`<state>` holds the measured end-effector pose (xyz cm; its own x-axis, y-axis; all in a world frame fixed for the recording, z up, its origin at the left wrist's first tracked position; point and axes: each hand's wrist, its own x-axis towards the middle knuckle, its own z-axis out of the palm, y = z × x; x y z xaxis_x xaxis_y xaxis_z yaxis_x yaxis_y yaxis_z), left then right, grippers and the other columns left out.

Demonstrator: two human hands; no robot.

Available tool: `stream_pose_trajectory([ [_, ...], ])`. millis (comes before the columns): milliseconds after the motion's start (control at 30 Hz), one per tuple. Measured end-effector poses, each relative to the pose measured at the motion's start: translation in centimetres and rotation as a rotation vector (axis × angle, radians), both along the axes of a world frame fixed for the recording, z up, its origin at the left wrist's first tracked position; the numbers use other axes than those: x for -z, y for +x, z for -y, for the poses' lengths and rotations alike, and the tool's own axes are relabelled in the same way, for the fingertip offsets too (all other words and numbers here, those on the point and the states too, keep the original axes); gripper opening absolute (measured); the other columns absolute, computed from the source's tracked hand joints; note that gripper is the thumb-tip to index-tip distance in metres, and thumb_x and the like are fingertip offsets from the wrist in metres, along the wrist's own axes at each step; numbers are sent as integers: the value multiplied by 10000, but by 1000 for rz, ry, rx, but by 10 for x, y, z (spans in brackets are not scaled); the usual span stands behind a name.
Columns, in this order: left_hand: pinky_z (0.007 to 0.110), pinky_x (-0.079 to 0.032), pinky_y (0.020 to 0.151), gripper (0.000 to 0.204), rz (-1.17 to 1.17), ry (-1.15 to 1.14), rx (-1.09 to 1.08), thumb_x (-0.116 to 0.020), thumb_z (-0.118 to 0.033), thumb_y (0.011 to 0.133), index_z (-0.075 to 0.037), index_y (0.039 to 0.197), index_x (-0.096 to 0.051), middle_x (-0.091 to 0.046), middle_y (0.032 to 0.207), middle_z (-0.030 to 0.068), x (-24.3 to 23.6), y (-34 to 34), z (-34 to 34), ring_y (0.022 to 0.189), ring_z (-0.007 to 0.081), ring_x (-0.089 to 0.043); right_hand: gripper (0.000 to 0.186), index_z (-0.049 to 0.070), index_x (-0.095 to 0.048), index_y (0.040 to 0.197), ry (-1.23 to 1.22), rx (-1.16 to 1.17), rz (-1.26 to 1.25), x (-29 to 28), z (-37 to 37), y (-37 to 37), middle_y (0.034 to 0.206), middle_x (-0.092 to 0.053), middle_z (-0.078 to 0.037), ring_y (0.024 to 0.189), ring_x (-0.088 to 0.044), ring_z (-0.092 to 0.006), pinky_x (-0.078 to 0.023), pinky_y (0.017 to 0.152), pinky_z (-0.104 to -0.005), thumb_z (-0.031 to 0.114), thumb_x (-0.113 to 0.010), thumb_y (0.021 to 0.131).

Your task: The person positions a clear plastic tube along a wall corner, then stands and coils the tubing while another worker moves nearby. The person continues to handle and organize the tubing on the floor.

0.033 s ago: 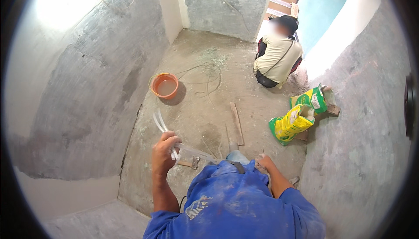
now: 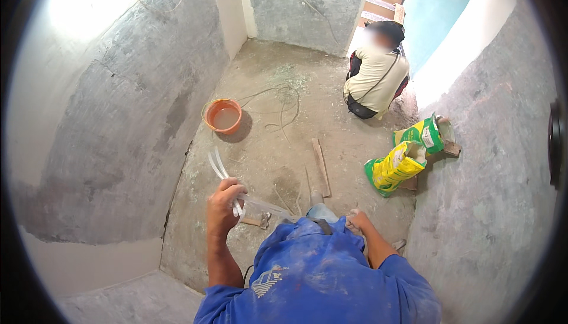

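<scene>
My left hand (image 2: 226, 201) is closed around several thin white strips (image 2: 218, 164), raised to the left of my blue shirt. Their curved ends stick up above the fist and short ends poke out below it. A flat, translucent strip (image 2: 269, 207) runs from beside this hand toward the front of my shirt. Below it, a hammer (image 2: 256, 222) with a wooden handle lies on the floor. My right hand (image 2: 357, 220) is close to my waist on the right, its fingers curled together. What it holds, if anything, is too small to make out.
An orange bucket (image 2: 225, 116) of greyish liquid stands by the left wall, a loose cable (image 2: 284, 89) beside it. A wooden board (image 2: 320, 167) lies ahead. Yellow-green bags (image 2: 395, 168) stand at right. Another person (image 2: 378, 75) crouches near the doorway.
</scene>
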<state>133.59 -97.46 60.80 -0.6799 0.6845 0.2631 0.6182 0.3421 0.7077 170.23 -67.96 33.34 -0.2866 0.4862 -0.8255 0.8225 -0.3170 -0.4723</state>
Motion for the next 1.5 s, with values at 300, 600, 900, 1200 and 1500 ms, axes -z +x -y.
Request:
stream_pose_trajectory([
  [300,402,-558,738,241,-9,21,52,-705,40,708,-82,915,-691,-677,996,85,-2,-10,-11,878,331,-710,538,-20,-658,1291,303,-242,-18,45,5,3,983,-746,-233,837,-718,-278,-559,712,-384,258,-736,837],
  [600,379,-551,766,250,6,1,21,-698,75,693,-57,905,-690,-668,980,107,-4,-7,-3,892,332,-705,549,24,-623,1348,212,-257,17,29,4,-14,970,-744,-254,738,-737,-324,-584,625,-427,239,-705,849],
  [900,373,-547,769,247,3,-18,10,-707,74,700,-56,909,-693,-665,990,103,-3,-7,0,894,324,-705,461,22,-681,1262,245,-307,34,31,2,-19,989,-736,-275,843,-742,-350,-585,732,-423,194,-683,834],
  [1200,404,-560,760,238,14,-23,16,-718,28,717,-100,917,-702,-680,1009,63,0,-9,-3,902,322,-714,419,26,-708,1223,199,-245,12,47,-1,-16,960,-741,-260,850,-735,-321,-576,747,-406,134,-658,821],
  [1500,405,-561,749,258,-6,-36,21,-706,43,700,-98,916,-697,-679,1006,76,2,-8,-4,885,326,-718,438,53,-708,1239,179,-253,16,55,2,-11,984,-741,-256,873,-740,-334,-583,768,-407,195,-672,826],
])
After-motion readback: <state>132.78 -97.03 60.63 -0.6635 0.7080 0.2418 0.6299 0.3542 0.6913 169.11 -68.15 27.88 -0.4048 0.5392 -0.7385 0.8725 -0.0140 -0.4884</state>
